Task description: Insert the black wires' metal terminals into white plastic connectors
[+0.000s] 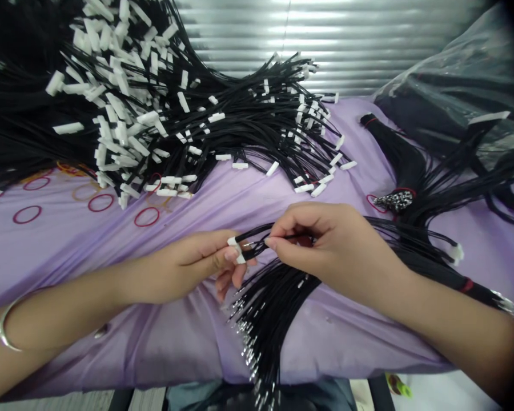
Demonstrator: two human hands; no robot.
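Observation:
Between its thumb and fingers, my left hand (214, 258) grips a white plastic connector (236, 250) with several black wires running out of it to the right. Just beside it, my right hand (321, 237) pinches one thin black wire (261, 244), whose shiny metal end lies close to the connector. Below both hands spreads a fanned bundle of black wires (278, 308) with bare metal terminals, hanging over the front edge. Whether the metal end sits inside the connector I cannot tell.
A big heap of black wires with white connectors (124, 125) covers the back left of the purple cloth (188, 337). Red rubber bands (100, 202) lie at left. Banded wire bundles (398, 154) and a clear plastic bag (454, 80) are at right, before a slatted metal surface (346, 40).

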